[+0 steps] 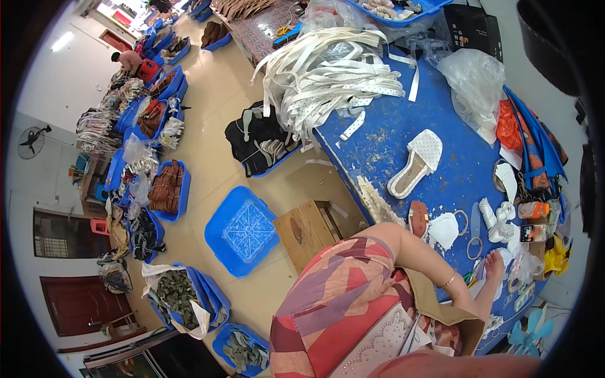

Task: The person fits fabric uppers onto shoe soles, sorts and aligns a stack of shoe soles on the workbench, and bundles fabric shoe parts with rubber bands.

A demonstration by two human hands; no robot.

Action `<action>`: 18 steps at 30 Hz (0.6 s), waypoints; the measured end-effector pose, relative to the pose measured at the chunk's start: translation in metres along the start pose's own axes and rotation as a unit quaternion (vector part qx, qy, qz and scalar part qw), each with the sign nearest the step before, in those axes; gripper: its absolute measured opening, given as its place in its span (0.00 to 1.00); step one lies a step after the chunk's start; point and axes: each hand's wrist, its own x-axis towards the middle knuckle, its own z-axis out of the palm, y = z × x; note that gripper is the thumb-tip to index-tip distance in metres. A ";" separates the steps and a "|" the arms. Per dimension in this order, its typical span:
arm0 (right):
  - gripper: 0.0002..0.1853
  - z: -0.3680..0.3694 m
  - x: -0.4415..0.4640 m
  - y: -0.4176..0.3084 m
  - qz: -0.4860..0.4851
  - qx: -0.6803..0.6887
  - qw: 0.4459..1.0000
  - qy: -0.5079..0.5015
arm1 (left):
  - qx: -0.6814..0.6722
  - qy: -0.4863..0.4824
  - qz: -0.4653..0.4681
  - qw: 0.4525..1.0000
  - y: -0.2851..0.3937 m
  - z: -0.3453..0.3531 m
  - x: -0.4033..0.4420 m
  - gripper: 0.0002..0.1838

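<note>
My left hand (467,303), with a bracelet at its wrist, is lowered near a tan flap (430,295) in front of my body; its fingers are hidden. Past it, my right hand (495,266) rests by the table's clutter, fingers apart and nothing visible in them. A white bag-like piece with studs and a zipper (378,343) lies against my patterned clothing. Apart from both hands, a white slide sandal with a dotted strap (423,154) lies on the blue table (378,148). Nearer are a brown sole-shaped piece (418,218) and a white piece (443,230).
White dotted strips (334,82) are heaped at the table's far end. Tape rolls (474,248), a phone (534,233) and an orange-lidded jar (533,210) crowd its edge. A blue basket (241,232) and a wooden stool (304,233) stand on the floor. Another person (130,62) is far off.
</note>
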 end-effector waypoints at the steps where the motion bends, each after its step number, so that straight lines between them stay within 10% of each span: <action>1: 0.14 0.000 -0.070 0.051 0.002 0.002 1.000 -0.002 | 0.004 0.000 0.003 1.000 0.000 0.003 0.002 0.16; 5: 0.13 -0.098 -0.020 0.061 0.013 0.005 1.000 -0.012 | 0.005 0.008 0.009 1.000 -0.006 0.020 0.013 0.16; 18: 0.13 -0.023 0.047 0.026 0.036 0.036 0.998 -0.044 | -0.050 0.048 0.067 0.995 -0.027 0.059 0.015 0.20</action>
